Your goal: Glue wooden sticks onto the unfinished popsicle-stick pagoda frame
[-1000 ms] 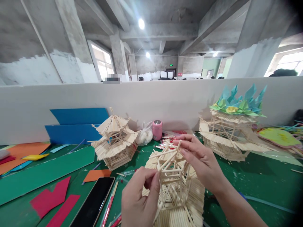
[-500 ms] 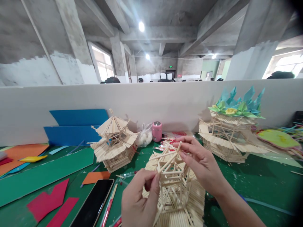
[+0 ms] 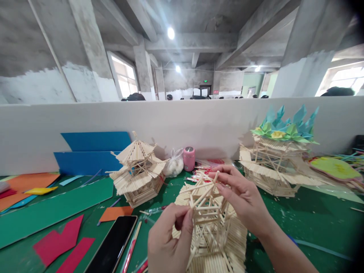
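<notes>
A small pagoda-like model [image 3: 212, 259] of thin wooden sticks stands in front of me, its upper part an open frame. Across the top of that frame slants a wooden stick [image 3: 205, 194]. My left hand [image 3: 170, 240] pinches its near end between thumb and index finger, at the frame's left corner. At the far end, by a raised corner, my right hand [image 3: 246, 199] is closed with thumb and fingertips on the stick. The fingers partly cover both stick ends.
Finished-looking stick pavilions stand left [image 3: 139, 170] and right [image 3: 273, 167], the right one topped with folded paper. A pink jar [image 3: 189, 158], a white plastic bag [image 3: 174, 163] and packs of sticks lie behind. A phone [image 3: 112, 244] and coloured paper [image 3: 58, 239] are at left.
The view has shifted very slightly. Both hands keep their pinch on the stick at the top of the frame, with hardly any movement.
</notes>
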